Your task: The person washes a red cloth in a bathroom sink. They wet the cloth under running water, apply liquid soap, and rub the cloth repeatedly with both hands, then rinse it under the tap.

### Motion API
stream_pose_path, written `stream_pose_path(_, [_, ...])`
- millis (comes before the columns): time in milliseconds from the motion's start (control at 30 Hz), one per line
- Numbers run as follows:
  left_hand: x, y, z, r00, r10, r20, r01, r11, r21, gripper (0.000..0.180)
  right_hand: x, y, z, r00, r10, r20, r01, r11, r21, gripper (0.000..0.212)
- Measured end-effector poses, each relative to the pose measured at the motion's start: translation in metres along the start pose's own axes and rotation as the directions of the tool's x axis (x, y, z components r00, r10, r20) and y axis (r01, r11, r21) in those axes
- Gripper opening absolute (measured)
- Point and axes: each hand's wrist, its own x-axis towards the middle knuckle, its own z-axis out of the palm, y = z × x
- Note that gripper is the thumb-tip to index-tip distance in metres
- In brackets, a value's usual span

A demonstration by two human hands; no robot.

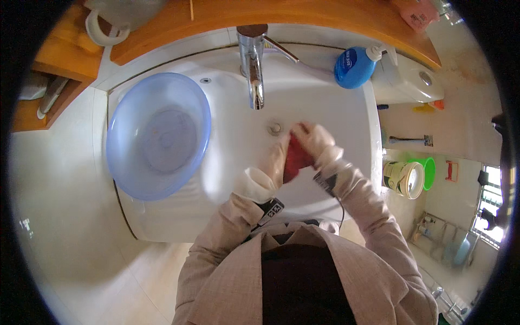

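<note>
Over the white washbasin point(238, 135), a dark red cloth point(297, 158) hangs between my two hands. My left hand point(278, 156) is closed on its left side. From the upper right, my right hand point(315, 142) grips the same cloth, its fingers bent over the top. Both hands are somewhat smeared by motion, and some fingertips are hidden. Just beyond them lies the round drain point(275, 128). A chrome faucet point(254, 70) stands at the back of the basin, its spout above and left of my hands; no running water shows.
A pale blue plastic tub point(203, 141) leans in the basin's left side. On the back right rim stands a blue pump bottle point(353, 69). A wooden shelf point(216, 16) crosses behind the faucet. Right of the basin are a white bucket point(398, 176) and a green one point(429, 173).
</note>
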Motion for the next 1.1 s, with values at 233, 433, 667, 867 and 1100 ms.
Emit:
stream_pose_path(233, [0.012,0.014,-0.045,0.952,-0.208,0.225,0.304,0.554,-0.775,0.041,0.021,0.054,-0.023,0.814,-0.013,0.58,-0.083,0.987,0.139,0.046])
stream_pose_path(433, [-0.001,0.017,-0.082,0.909,-0.139,0.393,0.399,0.567,-0.721,0.041,0.032,0.07,-0.035,0.913,-0.176,0.369,-0.08,0.808,0.584,0.036])
stream_pose_path(667, [0.005,0.027,-0.079,0.961,-0.02,0.275,0.263,0.366,-0.893,0.06,0.034,0.071,-0.048,0.931,-0.209,0.298,0.009,0.832,0.555,0.036])
stream_pose_path(867, [0.01,0.02,-0.067,0.921,0.2,0.335,0.219,0.447,-0.868,0.059,0.033,0.078,-0.051,0.911,-0.289,0.293,0.073,0.814,0.577,0.043])
stream_pose_path(1100, [0.014,0.011,-0.066,0.943,0.246,0.222,0.226,0.014,-0.974,0.037,0.029,0.081,-0.061,0.854,-0.396,0.339,0.11,0.773,0.625,0.051])
